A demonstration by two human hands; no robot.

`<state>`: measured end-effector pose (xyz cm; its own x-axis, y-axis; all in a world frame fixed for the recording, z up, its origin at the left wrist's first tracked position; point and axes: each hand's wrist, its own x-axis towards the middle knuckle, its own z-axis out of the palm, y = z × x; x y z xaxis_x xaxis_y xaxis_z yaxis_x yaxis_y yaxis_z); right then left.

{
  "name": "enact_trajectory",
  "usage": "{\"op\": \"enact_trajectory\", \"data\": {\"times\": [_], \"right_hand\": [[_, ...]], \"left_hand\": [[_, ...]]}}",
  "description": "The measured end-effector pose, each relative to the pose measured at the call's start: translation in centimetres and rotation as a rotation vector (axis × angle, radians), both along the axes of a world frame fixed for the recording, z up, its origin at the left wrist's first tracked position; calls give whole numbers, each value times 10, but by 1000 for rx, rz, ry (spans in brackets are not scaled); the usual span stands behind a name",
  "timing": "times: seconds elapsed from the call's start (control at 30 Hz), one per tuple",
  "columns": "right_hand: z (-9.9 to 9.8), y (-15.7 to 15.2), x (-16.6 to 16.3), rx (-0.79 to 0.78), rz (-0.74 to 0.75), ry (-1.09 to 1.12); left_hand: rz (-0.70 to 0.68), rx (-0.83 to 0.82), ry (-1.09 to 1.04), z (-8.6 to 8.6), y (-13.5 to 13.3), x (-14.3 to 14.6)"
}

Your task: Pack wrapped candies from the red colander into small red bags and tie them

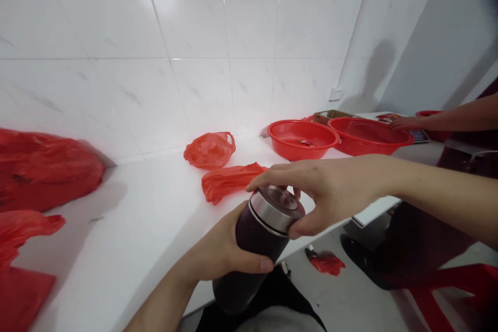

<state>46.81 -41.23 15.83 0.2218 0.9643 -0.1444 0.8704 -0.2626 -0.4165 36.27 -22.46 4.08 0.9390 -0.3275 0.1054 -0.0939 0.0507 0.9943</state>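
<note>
A dark thermos bottle (254,249) with a silver metal lid (275,206) is tilted in front of me, over the near edge of the white table. My left hand (229,251) is wrapped round its body, the thumb lying across the front. Over the top comes my right hand (330,192), its fingers on the far side of the lid and its thumb on the near side, closed round the rim. Just behind the bottle, a folded red plastic bag (229,181) lies on the table (155,218). The bottle's far side is hidden.
Red bags (42,168) fill the left side; another red bag (210,150) lies by the wall. Two red plastic baskets (303,151) (371,148) stand at the right, near a cardboard box (330,115). Another person's hand (408,123) reaches in beyond them. A red stool (439,290) stands below.
</note>
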Motion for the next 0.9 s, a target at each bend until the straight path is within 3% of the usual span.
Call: {"op": "enact_trajectory", "data": {"times": [0.1, 0.23, 0.4, 0.6, 0.73, 0.9], "right_hand": [[-8, 3, -3, 4, -78, -29], [-13, 4, -5, -94, -243, -129], [-6, -5, -4, -4, -2, -9], [-11, -2, -4, -41, -157, -119], [-7, -8, -1, -50, -65, 4], [-8, -16, -1, 65, -73, 12]], "left_hand": [[-21, 3, 25, -1, -1, 0], [66, 64, 14, -1, -4, 1], [-53, -28, 36, -1, 1, 2], [4, 73, 53, -5, -2, 3], [-2, 68, 25, -5, -4, 3], [-16, 67, 10, -1, -9, 2]]}}
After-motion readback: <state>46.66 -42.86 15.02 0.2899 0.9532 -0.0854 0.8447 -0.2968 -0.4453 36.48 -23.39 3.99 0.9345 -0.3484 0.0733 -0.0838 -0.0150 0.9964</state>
